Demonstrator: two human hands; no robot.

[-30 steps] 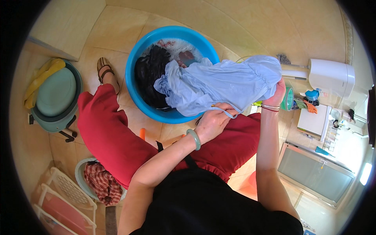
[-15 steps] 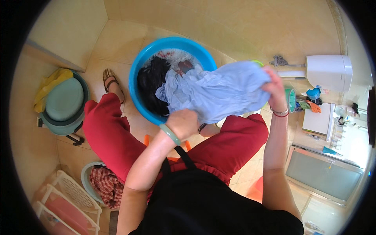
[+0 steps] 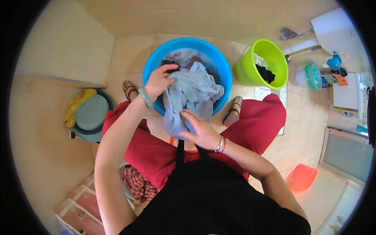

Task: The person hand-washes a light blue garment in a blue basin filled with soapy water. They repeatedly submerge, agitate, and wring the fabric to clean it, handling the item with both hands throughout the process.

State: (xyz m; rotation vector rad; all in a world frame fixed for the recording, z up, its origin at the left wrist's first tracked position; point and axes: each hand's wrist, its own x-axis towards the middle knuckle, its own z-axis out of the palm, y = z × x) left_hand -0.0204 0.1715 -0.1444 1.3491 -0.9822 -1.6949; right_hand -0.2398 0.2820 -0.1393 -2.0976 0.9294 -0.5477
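Observation:
A wet light-blue cloth garment [image 3: 196, 92] lies bunched over the near part of a blue basin [image 3: 224, 62]. Its near end hangs over the rim toward my lap. My left hand [image 3: 158, 81] is at the garment's left edge, thumb and fingers apart. Against the hanging end rests my right hand [image 3: 203, 133], with its fingers stretched out and its thumb spread. Behind the garment, foamy water [image 3: 184, 55] and dark wet laundry [image 3: 169, 62] show in the basin. The garment covers much of what is inside.
To the right stands a lime-green bucket [image 3: 244, 68] holding white and black cloth. A pale-green basin [image 3: 92, 111] and yellow cloth [image 3: 80, 105] are at left. Checked red cloth [image 3: 139, 186] lies by my left leg. A coral bucket [image 3: 305, 176] sits at lower right.
The garment, stretched out to the right before, is now gathered over the basin's near rim. My right hand has come inward and down; my left hand has moved up and left. The view has shifted.

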